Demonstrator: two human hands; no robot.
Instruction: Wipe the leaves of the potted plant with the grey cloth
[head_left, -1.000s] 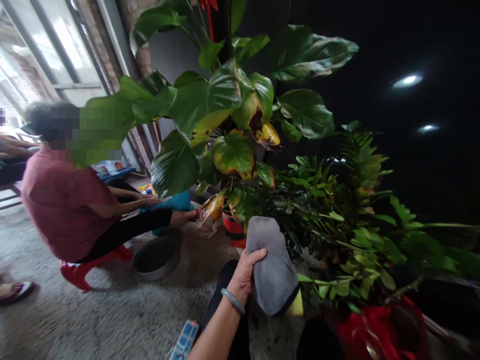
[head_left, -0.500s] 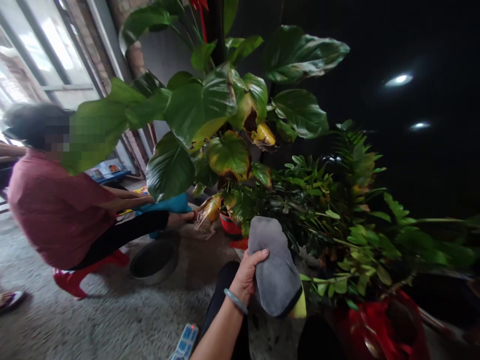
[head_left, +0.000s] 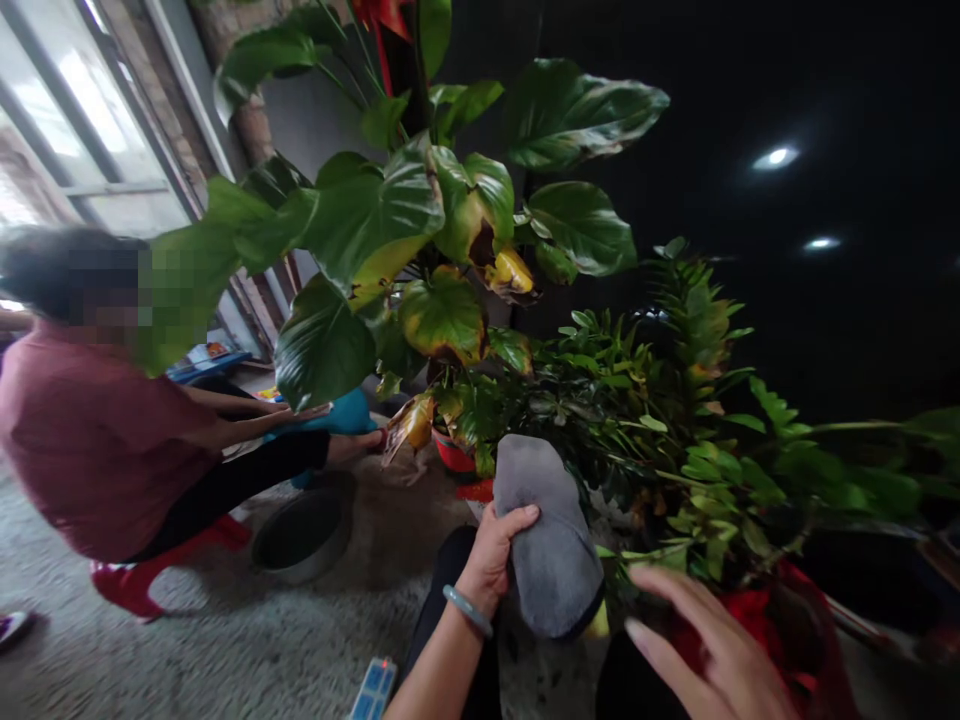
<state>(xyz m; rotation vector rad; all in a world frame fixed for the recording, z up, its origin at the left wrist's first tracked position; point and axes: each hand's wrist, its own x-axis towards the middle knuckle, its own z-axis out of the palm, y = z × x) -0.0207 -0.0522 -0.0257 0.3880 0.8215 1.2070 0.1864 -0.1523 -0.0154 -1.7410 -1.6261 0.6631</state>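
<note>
My left hand [head_left: 487, 560], with a pale bangle at the wrist, grips a grey fleecy insole [head_left: 551, 540] by its left edge. The thumb lies on top and the other fingers are hidden beneath. A dark rim and a bit of yellow [head_left: 598, 622] show at the insole's lower right end. Slightly blurred, my right hand [head_left: 709, 645] is at the lower right with its fingers apart. It holds nothing and is a short way from the insole.
A large leafy plant [head_left: 375, 210] in a red pot [head_left: 454, 455] stands ahead, with more greenery [head_left: 705, 450] to the right. On the left a person [head_left: 97, 430] sits on a red stool [head_left: 142, 575] near a dark basin [head_left: 300, 535]. A power strip [head_left: 373, 690] lies below.
My right hand has come into view from the lower right, fingers spread. The left hand still grips the insole in nearly the same place. The view has shifted slightly.
</note>
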